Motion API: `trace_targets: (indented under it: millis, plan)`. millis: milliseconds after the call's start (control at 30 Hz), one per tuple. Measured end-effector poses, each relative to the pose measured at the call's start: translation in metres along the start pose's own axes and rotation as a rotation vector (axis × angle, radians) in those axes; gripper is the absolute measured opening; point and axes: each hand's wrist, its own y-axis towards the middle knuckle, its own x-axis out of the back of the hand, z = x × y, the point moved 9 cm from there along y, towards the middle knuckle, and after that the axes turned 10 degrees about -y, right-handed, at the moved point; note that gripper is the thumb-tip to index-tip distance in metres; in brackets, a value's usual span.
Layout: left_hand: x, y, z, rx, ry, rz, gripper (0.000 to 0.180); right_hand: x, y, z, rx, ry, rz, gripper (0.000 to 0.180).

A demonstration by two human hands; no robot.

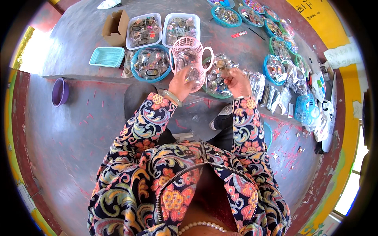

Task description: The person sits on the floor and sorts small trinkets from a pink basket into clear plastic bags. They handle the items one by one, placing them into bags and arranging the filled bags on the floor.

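Note:
My left hand (180, 85), a pale bangle at its wrist, is closed at the near end of a pink plastic basket (208, 52) with two looped handles. Its fingers pinch a small clear plastic packet (193, 74), whose contents I cannot make out. Packets of dark bands lie inside the basket. To the right, my right hand (238, 82) is closed on a small brownish-gold item (221, 65), too small to name exactly. Beneath that item sits a green basin (215, 94) heaped with clear packets. Left of the pink basket stands a blue basin (134, 74) of similar packets.
Two white trays (129, 43) of packets, an open cardboard box (115, 28) and a turquoise basket (106, 57) stand on the raised surface. Several filled basins (226, 23) line the right. Flat plastic packets (258, 86) lie nearby; a purple basin (60, 92) is lower left.

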Motion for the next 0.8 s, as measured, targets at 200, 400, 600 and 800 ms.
trace_targets:
  millis: [200,400,600,800]
  plan:
    - [0.018,0.0,-0.035,-0.262,-0.045,-0.069,0.061,-0.041,-0.01,-0.023,-0.079,0.056,0.19,0.011]
    - [0.015,-0.004,-0.048,-0.376,-0.051,-0.018,0.04,-0.054,-0.005,-0.034,-0.138,-0.004,0.315,0.01]
    - [-0.005,-0.001,0.009,0.236,-0.681,0.089,0.02,-0.059,0.0,-0.025,-0.082,-0.017,0.28,0.013]
    - [-0.024,-0.005,0.02,0.574,-1.213,0.14,0.019,-0.029,0.011,-0.037,-0.091,-0.272,0.001,0.016]
